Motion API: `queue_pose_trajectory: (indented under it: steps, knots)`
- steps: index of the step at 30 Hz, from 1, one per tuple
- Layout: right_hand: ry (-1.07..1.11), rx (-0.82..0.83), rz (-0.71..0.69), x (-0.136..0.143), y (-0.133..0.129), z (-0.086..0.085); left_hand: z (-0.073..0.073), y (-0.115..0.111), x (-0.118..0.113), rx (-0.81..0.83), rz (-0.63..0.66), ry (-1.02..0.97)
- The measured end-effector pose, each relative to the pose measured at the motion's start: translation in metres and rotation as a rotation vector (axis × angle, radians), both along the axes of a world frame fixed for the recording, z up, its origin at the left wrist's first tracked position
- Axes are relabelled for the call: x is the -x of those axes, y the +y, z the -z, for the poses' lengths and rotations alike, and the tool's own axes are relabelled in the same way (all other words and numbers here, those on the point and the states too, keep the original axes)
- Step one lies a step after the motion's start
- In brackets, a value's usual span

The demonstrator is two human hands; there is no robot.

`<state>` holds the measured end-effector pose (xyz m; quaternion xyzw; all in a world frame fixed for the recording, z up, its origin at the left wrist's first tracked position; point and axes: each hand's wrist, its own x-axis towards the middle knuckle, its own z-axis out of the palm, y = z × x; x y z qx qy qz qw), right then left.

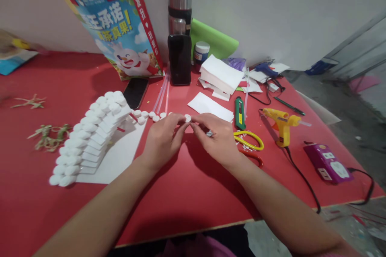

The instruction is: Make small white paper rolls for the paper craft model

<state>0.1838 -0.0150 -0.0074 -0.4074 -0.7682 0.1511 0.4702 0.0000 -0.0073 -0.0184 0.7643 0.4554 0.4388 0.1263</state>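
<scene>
At the frame's centre, a small white disc [187, 118] was pinched between the left hand [164, 138] and right hand [215, 138]. More white discs [144, 115] were lined up just left of it on the red table [187, 192].

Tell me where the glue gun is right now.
The yellow glue gun stands on the red table, right of the hands, between the scissors and the purple power strip.

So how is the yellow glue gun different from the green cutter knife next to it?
The yellow glue gun stands propped up on the red table; the green cutter knife lies flat. The glue gun is chunky and pistol-shaped with a black cord trailing off; the knife is slim, straight and cordless. The knife lies nearer the right hand. Neither is held: both hands pinch a small white piece.
</scene>
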Motion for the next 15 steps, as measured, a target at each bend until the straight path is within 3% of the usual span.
queue_pose_trajectory:
  steps: [6,15]
  knots:
    - [-0.147,-0.186,0.050,-0.0016,-0.0013,0.0031,0.0007,-0.0001,0.0008,-0.042,0.004,0.000]
    - [-0.314,-0.409,0.117,-0.0009,-0.0063,-0.0023,0.0041,0.0019,-0.0012,0.023,0.060,-0.282]
